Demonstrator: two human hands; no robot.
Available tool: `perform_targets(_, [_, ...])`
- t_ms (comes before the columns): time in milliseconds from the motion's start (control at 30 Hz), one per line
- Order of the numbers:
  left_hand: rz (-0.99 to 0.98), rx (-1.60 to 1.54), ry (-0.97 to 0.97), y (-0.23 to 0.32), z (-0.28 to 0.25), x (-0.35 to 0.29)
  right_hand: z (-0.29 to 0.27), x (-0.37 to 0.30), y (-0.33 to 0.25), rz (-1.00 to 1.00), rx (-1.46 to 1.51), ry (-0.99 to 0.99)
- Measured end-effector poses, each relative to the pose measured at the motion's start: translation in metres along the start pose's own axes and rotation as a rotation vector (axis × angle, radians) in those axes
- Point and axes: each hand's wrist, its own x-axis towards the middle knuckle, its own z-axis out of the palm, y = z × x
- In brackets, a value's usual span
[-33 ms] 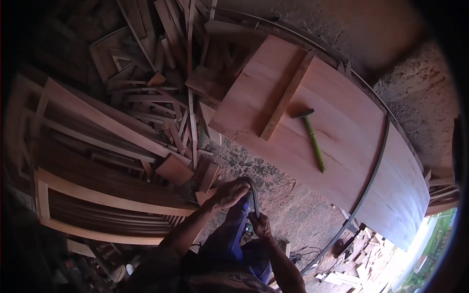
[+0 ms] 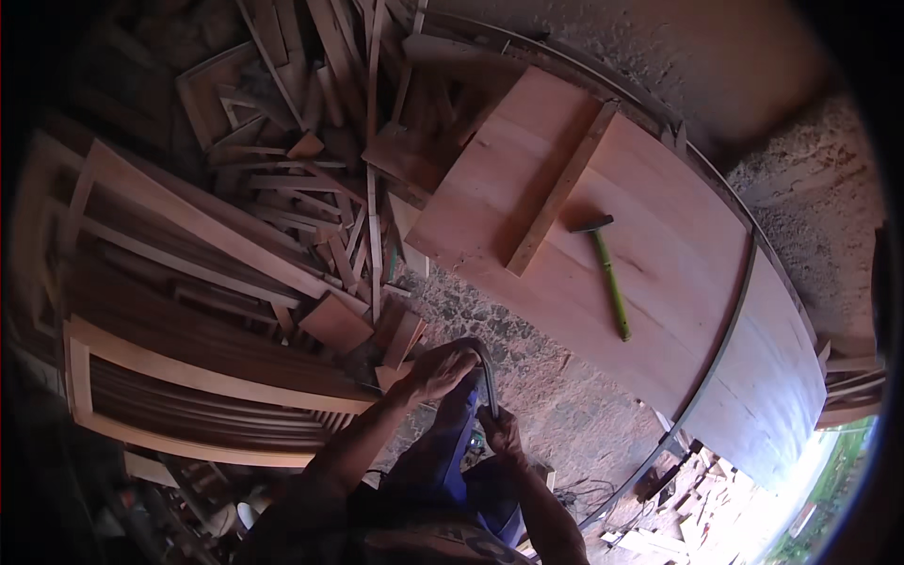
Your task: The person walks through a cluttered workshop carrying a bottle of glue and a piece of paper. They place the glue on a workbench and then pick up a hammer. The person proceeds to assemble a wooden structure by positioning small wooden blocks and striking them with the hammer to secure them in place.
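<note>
- Fingers of the left hand (image 2: pixel 441 369) curl over the bent top of a dark metal bar (image 2: pixel 485 372) — wrapped round it rather than spread, with the palm pressing down from above, a grip that suits bearing weight onto the tool.
- Lower on the same bar, the right hand (image 2: pixel 499 433) closes round the shaft just under the bend; its fingers look clenched, though shadow hides the fingertips. One hand high and one low probably steadies the bar against twisting.
- That bar stands roughly upright in front of the person's blue-clad knees (image 2: pixel 452 461), its lower end hidden between hands and legs, so what it bears on cannot be told.
- Well apart from both hands, a hammer (image 2: pixel 607 273) with a yellow-green handle lies flat on the broad wooden panel (image 2: pixel 678 245) — set down within reach, head towards a narrow batten (image 2: pixel 560 188) that crosses the panel's upper part.
- A thin dark strip (image 2: pixel 730 330) curves along the panel's outer edge.
- To the person's left, offcuts and slats (image 2: pixel 320 188) lie heaped, with louvred frames (image 2: pixel 188 395) stacked beside them on the rough concrete floor (image 2: pixel 565 405).
</note>
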Motion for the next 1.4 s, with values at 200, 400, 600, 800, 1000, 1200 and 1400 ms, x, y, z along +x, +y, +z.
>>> perform_targets(200, [-0.358, 0.320, -0.294, -0.047, -0.036, 0.020, -0.001, 0.089, 0.021, -0.141, -0.087, -0.074])
perform_targets(400, [-0.181, -0.162, 0.887, -0.080, -0.092, 0.114, -0.003, 0.174, 0.038, -0.089, 0.060, -0.081])
perform_targets(600, [0.054, -0.323, 0.965, -0.101, -0.087, 0.166, 0.008, 0.273, 0.063, -0.748, 0.120, -0.149])
perform_targets(800, [0.145, -0.160, 1.095, -0.117, -0.085, 0.174, 0.033, 0.347, 0.070, -1.002, 0.094, -0.117])
perform_targets(1000, [0.077, -0.180, 0.895, -0.108, -0.088, 0.165, 0.049, 0.385, 0.063, -1.205, 0.023, -0.028])
perform_targets(1200, [0.061, -0.071, 1.155, -0.104, -0.085, 0.168, 0.078, 0.409, 0.054, -1.059, 0.263, -0.115])
perform_targets(1400, [0.110, -0.159, 1.176, -0.105, -0.076, 0.163, 0.091, 0.414, 0.046, -1.010, 0.422, -0.197])
